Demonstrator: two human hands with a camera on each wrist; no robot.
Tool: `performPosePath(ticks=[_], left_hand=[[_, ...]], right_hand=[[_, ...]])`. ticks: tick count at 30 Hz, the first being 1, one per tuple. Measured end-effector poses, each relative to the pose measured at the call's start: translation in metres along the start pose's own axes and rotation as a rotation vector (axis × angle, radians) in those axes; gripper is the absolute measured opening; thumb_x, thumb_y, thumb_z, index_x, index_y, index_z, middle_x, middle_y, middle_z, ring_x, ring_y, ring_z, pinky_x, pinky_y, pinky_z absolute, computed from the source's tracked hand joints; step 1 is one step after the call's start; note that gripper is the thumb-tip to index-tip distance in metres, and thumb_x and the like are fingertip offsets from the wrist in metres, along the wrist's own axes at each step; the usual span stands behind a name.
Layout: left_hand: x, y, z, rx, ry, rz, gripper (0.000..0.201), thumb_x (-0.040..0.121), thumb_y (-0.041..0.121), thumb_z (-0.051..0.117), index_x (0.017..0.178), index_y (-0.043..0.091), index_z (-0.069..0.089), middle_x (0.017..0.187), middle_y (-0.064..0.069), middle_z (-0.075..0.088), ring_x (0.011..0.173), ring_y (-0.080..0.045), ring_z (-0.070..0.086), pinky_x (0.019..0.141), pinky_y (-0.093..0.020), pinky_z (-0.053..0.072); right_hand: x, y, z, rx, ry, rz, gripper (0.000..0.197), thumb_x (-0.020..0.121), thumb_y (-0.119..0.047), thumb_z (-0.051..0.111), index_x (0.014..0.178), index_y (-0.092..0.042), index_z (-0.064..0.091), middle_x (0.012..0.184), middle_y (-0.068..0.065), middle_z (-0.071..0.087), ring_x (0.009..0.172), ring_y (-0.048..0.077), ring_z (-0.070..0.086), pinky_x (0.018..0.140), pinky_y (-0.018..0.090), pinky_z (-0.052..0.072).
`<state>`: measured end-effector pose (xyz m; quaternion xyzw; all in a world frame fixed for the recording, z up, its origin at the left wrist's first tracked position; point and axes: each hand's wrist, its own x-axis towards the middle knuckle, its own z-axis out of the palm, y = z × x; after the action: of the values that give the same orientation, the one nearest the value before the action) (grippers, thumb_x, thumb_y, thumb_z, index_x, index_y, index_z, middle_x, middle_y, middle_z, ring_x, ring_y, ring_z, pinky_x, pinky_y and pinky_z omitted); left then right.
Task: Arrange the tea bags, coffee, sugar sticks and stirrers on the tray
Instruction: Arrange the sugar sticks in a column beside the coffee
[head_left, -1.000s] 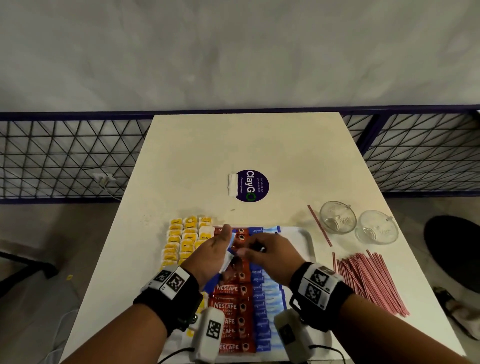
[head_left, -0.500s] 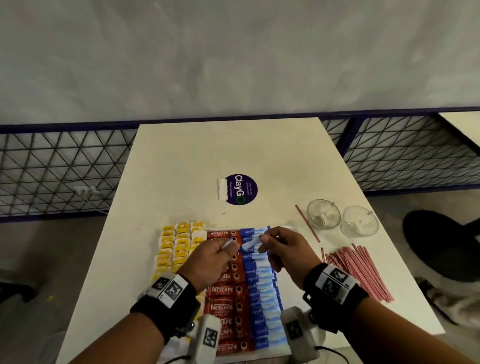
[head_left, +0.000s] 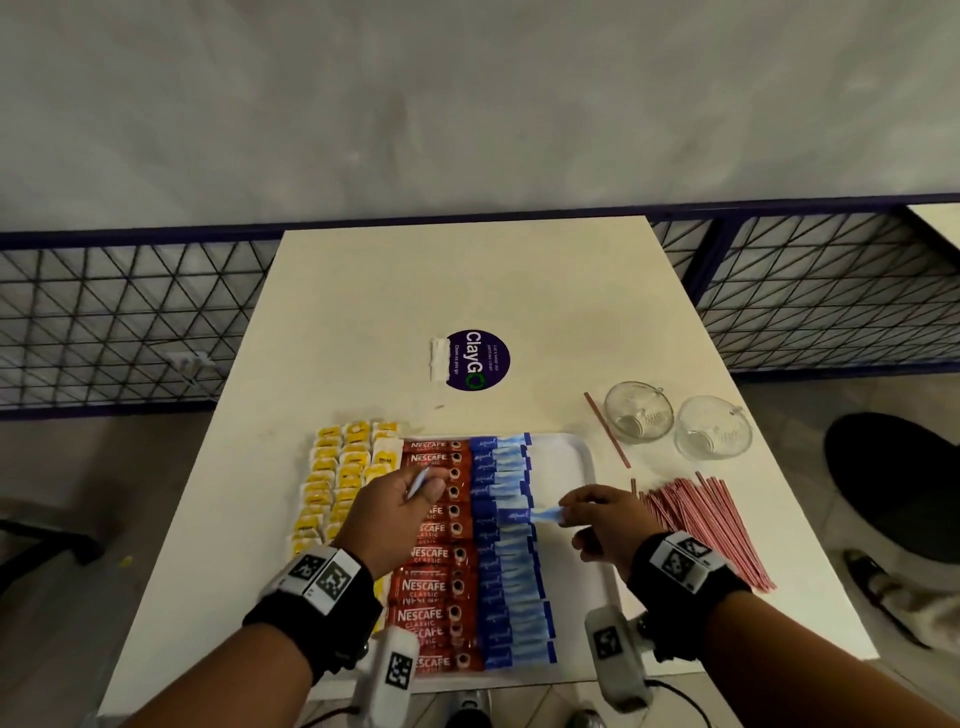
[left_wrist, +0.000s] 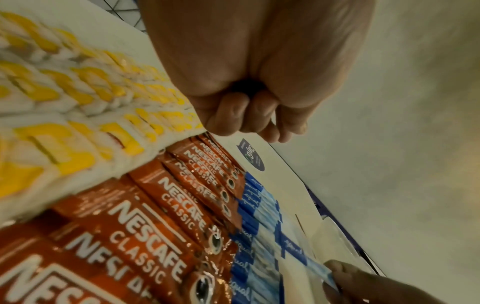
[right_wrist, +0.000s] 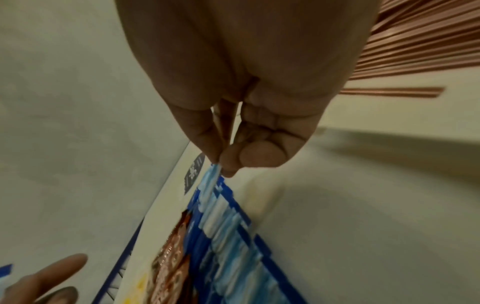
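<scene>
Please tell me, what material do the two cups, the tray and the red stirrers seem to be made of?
The two cups look like clear glass: the table shows through them and the rims glint. The tray seems white plastic, smooth and matte, with a rounded raised rim. The red stirrers are thin, straight red-and-white sticks; plastic is likely, paper possible.

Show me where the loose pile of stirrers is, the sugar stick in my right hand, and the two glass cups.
pile of stirrers (head_left: 706, 525): head view, middle of the red pile.
sugar stick (head_left: 546, 515): head view, pale blue end by the right hand's fingertips.
glass cups (head_left: 639, 419): head view, bowl of the left cup.
</scene>
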<state>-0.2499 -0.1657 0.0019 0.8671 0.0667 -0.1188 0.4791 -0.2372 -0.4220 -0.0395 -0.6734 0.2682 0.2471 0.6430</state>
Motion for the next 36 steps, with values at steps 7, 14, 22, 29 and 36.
performPosePath(ticks=[7, 14, 22, 29, 36], left_hand=[[-0.009, -0.022, -0.008, 0.035, 0.021, -0.052, 0.027, 0.096, 0.036, 0.053, 0.116, 0.025, 0.066, 0.112, 0.002, 0.068, 0.099, -0.012, 0.062, 0.080, -0.023, 0.044], [-0.014, -0.033, -0.015, 0.034, 0.026, -0.087, 0.034, 0.094, 0.039, 0.054, 0.120, 0.020, 0.065, 0.113, 0.004, 0.067, 0.105, -0.018, 0.062, 0.083, -0.025, 0.044], [-0.012, -0.031, -0.015, 0.102, -0.021, -0.032, 0.014, 0.094, 0.039, 0.056, 0.099, 0.031, 0.065, 0.096, 0.008, 0.069, 0.091, -0.010, 0.063, 0.086, -0.034, 0.052], [-0.003, 0.004, 0.004, 0.392, -0.147, 0.187, 0.033, 0.091, 0.028, 0.058, 0.124, 0.022, 0.057, 0.112, 0.005, 0.056, 0.103, -0.013, 0.055, 0.092, -0.032, 0.047], [0.002, 0.012, 0.008, 0.085, -0.222, 0.101, 0.017, 0.096, 0.027, 0.055, 0.112, 0.026, 0.062, 0.089, 0.009, 0.059, 0.074, -0.003, 0.055, 0.071, -0.021, 0.044]], right_hand=[[0.018, 0.013, 0.022, -0.155, -0.006, 0.005, 0.007, 0.083, 0.003, 0.064, 0.081, -0.004, 0.066, 0.065, 0.015, 0.057, 0.037, 0.018, 0.046, 0.041, 0.023, 0.042], [0.034, 0.019, 0.030, -0.365, 0.068, -0.025, 0.010, 0.080, -0.011, 0.071, 0.070, -0.013, 0.068, 0.052, 0.006, 0.061, 0.044, 0.020, 0.055, 0.050, 0.027, 0.050], [0.027, 0.012, 0.030, -0.604, 0.186, -0.082, 0.033, 0.075, -0.049, 0.074, 0.079, -0.019, 0.062, 0.067, 0.000, 0.064, 0.062, 0.018, 0.061, 0.055, 0.026, 0.046], [-0.013, -0.029, 0.068, -0.482, -0.115, -0.345, 0.053, 0.078, -0.067, 0.056, 0.074, -0.015, 0.067, 0.075, 0.009, 0.070, 0.054, 0.015, 0.056, 0.057, 0.030, 0.045], [-0.020, -0.034, 0.055, -0.305, -0.110, -0.357, 0.018, 0.090, -0.023, 0.063, 0.077, -0.012, 0.067, 0.078, 0.014, 0.070, 0.048, 0.015, 0.047, 0.050, 0.029, 0.040]])
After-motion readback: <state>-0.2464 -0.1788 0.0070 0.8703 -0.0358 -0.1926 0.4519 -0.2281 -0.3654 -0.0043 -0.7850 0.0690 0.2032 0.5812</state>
